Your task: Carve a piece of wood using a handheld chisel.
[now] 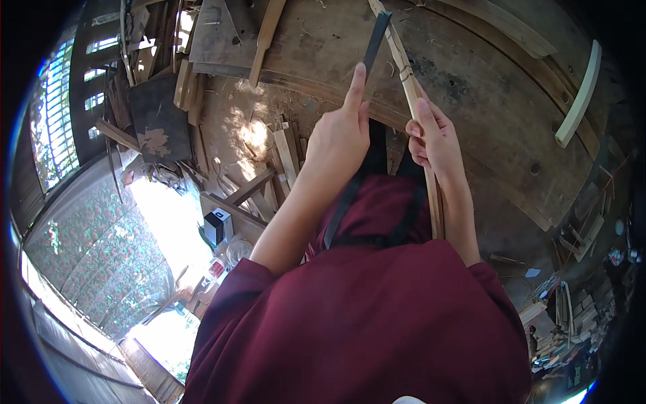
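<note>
My left hand point(340, 138) is closed around the lower end of a flat, dark file-like tool point(375, 46), its index finger stretched along the tool. The tool's far end lies against or over a long, narrow wooden strip point(402, 62) near the top; I cannot tell if they touch. My right hand point(436, 138) grips that strip around its middle, thumb on top. Dark marks or cracks show on the strip above the hand. Its lower part runs down beside my right forearm to my lap. My palms hide the tool's handle end.
A worn wooden bench top point(484, 114) spreads ahead and to the right, with a pale curved wooden piece point(580, 94) on it. Another wooden strip point(268, 37) sticks out over its edge. Wood offcuts point(286, 158) lie at left; a small box point(217, 226) stands near my left elbow.
</note>
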### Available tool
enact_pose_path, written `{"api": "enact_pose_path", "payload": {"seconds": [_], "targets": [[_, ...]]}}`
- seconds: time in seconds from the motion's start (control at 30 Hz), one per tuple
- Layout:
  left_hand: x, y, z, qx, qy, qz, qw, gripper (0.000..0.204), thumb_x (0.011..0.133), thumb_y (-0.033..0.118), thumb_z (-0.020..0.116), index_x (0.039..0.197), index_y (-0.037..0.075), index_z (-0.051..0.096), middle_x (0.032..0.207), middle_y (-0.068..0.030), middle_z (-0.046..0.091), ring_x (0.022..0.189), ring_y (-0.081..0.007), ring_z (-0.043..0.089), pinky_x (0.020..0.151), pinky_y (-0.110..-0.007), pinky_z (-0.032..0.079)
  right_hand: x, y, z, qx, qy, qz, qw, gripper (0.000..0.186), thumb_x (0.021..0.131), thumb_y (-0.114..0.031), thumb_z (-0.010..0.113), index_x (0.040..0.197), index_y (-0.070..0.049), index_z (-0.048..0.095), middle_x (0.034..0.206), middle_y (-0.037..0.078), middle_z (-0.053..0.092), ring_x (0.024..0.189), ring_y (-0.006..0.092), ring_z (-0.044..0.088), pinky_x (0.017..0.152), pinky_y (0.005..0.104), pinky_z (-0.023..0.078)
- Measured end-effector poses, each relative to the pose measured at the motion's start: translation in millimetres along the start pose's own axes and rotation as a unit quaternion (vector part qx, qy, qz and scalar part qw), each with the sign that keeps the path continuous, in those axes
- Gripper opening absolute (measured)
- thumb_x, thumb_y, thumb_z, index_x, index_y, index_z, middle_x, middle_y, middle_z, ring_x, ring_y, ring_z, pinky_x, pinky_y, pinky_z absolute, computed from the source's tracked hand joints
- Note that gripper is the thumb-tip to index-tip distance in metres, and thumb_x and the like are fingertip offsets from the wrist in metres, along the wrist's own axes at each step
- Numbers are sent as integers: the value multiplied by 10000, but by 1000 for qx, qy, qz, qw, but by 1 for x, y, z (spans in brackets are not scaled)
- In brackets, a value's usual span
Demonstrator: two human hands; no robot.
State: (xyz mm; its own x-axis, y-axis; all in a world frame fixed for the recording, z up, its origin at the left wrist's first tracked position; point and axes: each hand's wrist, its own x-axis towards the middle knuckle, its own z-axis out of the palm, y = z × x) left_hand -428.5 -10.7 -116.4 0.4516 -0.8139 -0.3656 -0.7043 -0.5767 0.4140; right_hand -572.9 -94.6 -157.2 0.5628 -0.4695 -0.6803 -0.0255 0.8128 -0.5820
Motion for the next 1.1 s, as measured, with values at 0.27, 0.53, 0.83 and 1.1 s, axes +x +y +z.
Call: {"api": "enact_pose_path", "payload": {"seconds": [0.27, 0.53, 0.83, 1.1], "targets": [[-19, 3, -3, -65, -36, -8, 997, 620, 994, 196, 463, 1540, 146, 174, 642, -257, 615, 590, -452, 604, 584, -559, 468, -1, 2, -3, -5, -12, -14, 1000, 470, 1028, -397, 480, 1462, -218, 453, 659, -66, 413, 410, 3, 341, 361, 184, 273], [-16, 8, -7, -36, -23, 3, 999, 642, 989, 174, 475, 1543, 137, 153, 640, -253, 614, 596, -453, 604, 579, -554, 467, -1, 7, -1, 4, -18, -18, 1000, 471, 1032, -377, 476, 1467, -201, 444, 651, -72, 405, 411, 1, 347, 359, 180, 270], [-8, 7, 5, 61, -19, -27, 998, 612, 1002, 220, 442, 1545, 170, 164, 658, -255, 623, 636, -442, 633, 600, -542, 496, 1, 14, -5, 51, -4, 66, 996, 446, 1026, -396, 481, 1440, -229, 460, 655, -52, 418, 407, 34, 367, 354, 206, 280], [6, -27, -49, -67, -14, -108, 992, 534, 1018, 270, 425, 1524, 224, 261, 738, -226, 634, 622, -347, 641, 605, -449, 518, -32, 26, -19, 56, -30, 48, 997, 446, 1029, -388, 481, 1425, -183, 473, 677, -43, 422, 408, 14, 341, 347, 183, 256]]}}
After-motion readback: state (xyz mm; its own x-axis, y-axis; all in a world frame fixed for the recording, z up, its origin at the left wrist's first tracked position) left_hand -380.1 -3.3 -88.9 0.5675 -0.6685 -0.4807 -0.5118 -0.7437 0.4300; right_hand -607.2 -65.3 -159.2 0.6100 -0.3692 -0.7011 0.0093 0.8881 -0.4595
